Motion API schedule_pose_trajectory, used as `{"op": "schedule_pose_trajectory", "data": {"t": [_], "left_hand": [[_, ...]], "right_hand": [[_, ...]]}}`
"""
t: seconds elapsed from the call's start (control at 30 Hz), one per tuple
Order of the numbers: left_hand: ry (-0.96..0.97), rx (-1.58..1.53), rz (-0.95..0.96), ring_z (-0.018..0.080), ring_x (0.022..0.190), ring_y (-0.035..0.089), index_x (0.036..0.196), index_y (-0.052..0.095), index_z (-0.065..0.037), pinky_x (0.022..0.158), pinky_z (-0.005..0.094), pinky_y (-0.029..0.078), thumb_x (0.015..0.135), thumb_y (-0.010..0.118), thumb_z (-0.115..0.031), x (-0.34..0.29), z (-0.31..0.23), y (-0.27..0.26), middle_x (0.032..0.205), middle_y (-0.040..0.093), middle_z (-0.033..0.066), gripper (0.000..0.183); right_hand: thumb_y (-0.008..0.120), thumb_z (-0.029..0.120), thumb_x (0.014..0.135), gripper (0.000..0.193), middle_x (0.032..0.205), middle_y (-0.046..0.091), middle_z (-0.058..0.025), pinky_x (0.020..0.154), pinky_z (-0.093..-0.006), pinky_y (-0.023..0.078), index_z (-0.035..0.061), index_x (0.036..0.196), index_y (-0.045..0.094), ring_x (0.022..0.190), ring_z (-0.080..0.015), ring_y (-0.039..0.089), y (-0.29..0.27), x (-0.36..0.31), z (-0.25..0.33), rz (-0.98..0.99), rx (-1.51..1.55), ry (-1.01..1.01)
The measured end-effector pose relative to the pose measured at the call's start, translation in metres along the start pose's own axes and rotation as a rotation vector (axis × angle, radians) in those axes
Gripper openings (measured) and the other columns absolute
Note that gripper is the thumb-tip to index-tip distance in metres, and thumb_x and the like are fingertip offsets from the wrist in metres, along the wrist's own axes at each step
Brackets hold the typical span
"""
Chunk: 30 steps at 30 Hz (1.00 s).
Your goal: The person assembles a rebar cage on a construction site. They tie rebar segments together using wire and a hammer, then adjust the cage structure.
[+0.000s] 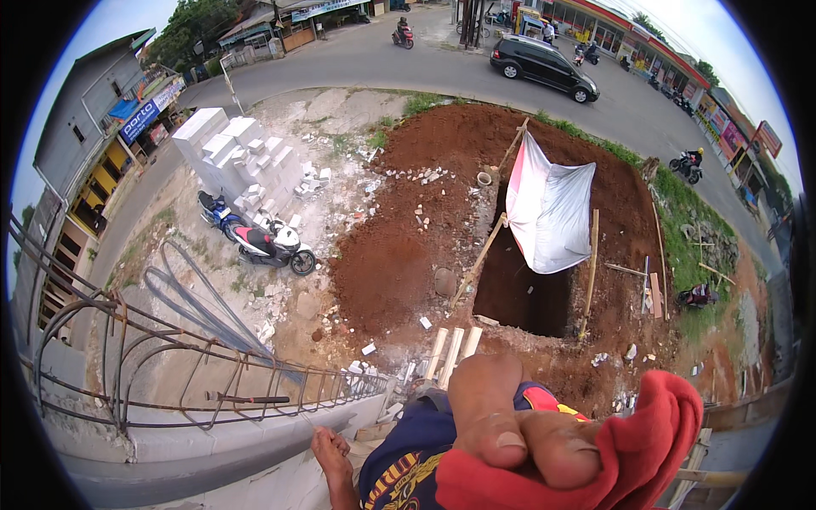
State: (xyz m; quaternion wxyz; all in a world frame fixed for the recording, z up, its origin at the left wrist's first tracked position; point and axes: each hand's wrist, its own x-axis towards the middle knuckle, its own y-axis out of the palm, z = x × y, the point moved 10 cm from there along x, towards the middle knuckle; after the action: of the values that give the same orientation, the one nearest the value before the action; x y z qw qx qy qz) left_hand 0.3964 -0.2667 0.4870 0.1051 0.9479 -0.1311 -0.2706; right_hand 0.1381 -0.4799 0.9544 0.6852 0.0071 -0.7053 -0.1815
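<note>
Close in front of me at the lower middle, my right hand (514, 421) has its fingers bent down, nails showing. Their tips press into a bunched red cloth (650, 425), which hangs to the right. My left hand (331, 449) is lower and farther off, its fingers curled beside the top edge of a pale block wall (191, 444); whether anything is inside them is hidden. Between the two hands shows my dark blue shirt (404, 459) with yellow print. On the wall, left of my left hand, lies a tool with a long dark handle (255, 399), perhaps a hammer.
A rebar cage (204, 353) runs along the wall. Far below are a deep pit (527, 297) partly covered by a white sheet (552, 204), red soil (382, 276), stacked white blocks (225, 157) and parked motorbikes (274, 245). A black car (544, 66) is on the road.
</note>
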Motion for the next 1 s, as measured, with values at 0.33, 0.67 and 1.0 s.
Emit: {"op": "schedule_pose_trajectory", "data": {"t": [0.33,0.67,1.0], "left_hand": [[-0.018,0.063,0.106,0.0054,0.045,0.027,0.074,0.04,-0.012,0.041,0.0231,0.022,0.102,0.047,-0.039,-0.002,-0.005,0.012,0.056,0.03,-0.0048,0.04],[0.016,0.04,0.135,0.0044,0.048,0.028,0.075,0.041,-0.013,0.043,0.0222,0.022,0.102,0.048,-0.033,0.002,-0.006,0.009,0.06,0.03,-0.0059,0.035],[0.026,0.04,0.111,0.0037,0.05,0.027,0.076,0.042,-0.013,0.045,0.0222,0.022,0.104,0.044,-0.035,-0.003,-0.008,0.001,0.06,0.029,-0.0076,0.036]], "right_hand": [[0.049,0.021,0.101,0.044,0.107,0.069,-0.0206,0.1,-0.0493,0.043,0.0112,0.143,0.04,0.104,-0.0385,0.065,0.046,0.003,-0.05,0.034,0.133,0.081],[0.059,0.019,0.094,0.018,0.074,0.068,-0.0116,0.069,-0.0286,0.05,0.0111,0.11,0.059,0.066,-0.0231,0.061,0.041,0.008,-0.083,-0.603,-0.004,0.595],[0.061,0.01,0.092,0.021,0.075,0.07,-0.0165,0.073,-0.0352,0.058,0.0015,0.111,0.057,0.07,-0.0288,0.07,0.07,0.001,-0.096,-0.186,0.225,0.763]]}}
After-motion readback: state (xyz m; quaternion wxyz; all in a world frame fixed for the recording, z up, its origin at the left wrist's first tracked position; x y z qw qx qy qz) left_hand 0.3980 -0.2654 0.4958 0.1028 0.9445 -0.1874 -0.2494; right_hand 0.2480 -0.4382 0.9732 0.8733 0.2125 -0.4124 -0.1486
